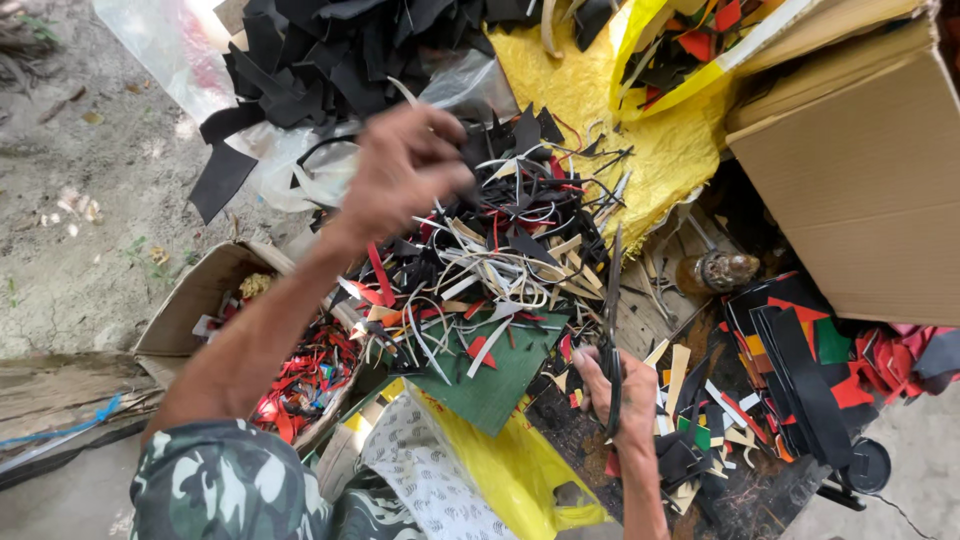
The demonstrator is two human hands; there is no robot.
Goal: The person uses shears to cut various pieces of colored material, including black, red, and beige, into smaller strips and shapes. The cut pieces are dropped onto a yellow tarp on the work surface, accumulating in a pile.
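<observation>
Far left: bare dirt ground (70,260). A small open cardboard box (190,300) sits low on it; inside are red scraps (310,375) with some pale bits at the back corner. The left forearm, in a camouflage sleeve (225,485), crosses above this box.

Upper left: a clear plastic bag (165,45) lies open, with black offcuts (300,60) spilling over it.

Left hand (400,165): raised above the heap, back of hand to the camera. Fingers (440,125) curled and pressed together at the tips, pinching at thin dark strips on the top of the scrap heap (500,250). Exactly which strip is held cannot be told.

Centre: the heap is a tangle of black, white, tan and red strips. It rests partly on a green sheet (495,385) and partly on yellow sheeting (590,110). Below it, a yellow bag (510,470) and a patterned white piece (420,470).

Right hand (620,395): low in frame, fingers (590,375) closed around the handles of scissors (612,310). Blades point up toward the heap, shut or nearly so.

Right of that: a small brown bottle (715,270) lying among strips; stacked black, red, orange and green pieces (800,350).

Upper right: a yellow-lined container (640,40) holding black and red scraps; a large cardboard box (860,170), contents not visible.
</observation>
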